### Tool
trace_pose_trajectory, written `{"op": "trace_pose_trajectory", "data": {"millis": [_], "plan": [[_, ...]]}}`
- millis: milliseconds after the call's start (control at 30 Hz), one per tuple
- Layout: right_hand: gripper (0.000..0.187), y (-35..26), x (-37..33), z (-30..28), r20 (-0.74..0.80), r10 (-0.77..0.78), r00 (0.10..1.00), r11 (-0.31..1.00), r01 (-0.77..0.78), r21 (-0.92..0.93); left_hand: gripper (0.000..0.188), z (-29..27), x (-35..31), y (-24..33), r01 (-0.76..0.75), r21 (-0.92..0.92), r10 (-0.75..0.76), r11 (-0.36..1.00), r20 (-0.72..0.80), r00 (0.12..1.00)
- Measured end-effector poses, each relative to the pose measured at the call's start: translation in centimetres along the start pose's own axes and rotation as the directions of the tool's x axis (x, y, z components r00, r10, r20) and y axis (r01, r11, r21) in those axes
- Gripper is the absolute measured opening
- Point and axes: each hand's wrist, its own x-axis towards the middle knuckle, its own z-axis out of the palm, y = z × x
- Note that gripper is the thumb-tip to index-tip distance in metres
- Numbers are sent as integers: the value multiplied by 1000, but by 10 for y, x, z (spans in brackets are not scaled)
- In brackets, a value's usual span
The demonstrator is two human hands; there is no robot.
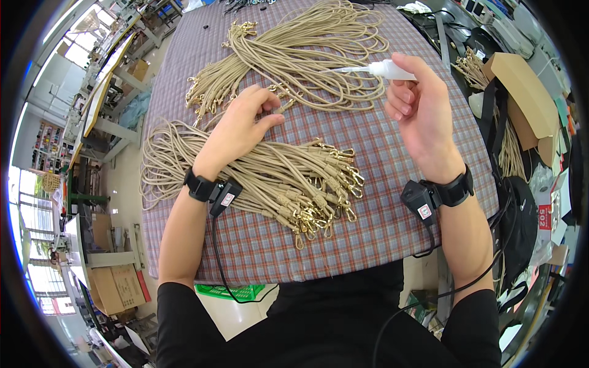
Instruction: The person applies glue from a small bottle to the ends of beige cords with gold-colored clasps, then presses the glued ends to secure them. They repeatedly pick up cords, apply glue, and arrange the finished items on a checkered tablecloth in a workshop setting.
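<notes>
In my right hand (423, 110) is a small white glue bottle (388, 69), tilted on its side with its thin clear nozzle pointing left over the far cords. My left hand (248, 119) hovers between two bundles, its thumb and forefinger apart, close to a cord end (285, 105) with a brass clasp. The far bundle of beige cords (307, 43) fans out to the right, its clasps mostly at the left. A nearer bundle of beige cords (245, 165) lies under my left wrist. Its brass clasps (313, 224) are gathered at the right end.
A plaid cloth (392, 214) covers the table. On the right stand an open cardboard box (521, 92), more beige cords (509, 147) and a black bag (518, 214). A green crate (230, 292) sits below the near edge. Cables trail from both wrist straps.
</notes>
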Motion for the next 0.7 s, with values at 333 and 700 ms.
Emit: {"op": "trace_pose_trajectory", "data": {"millis": [333,700], "plan": [[29,10,-1,-1,48,23,999,998,-20,-67,20,-16,-3,43,100,-48,-97,994,68,993],[29,9,-6,2,186,26,982,990,0,-139,21,-29,-11,71,-121,-98,120,988,-18,993]]}}
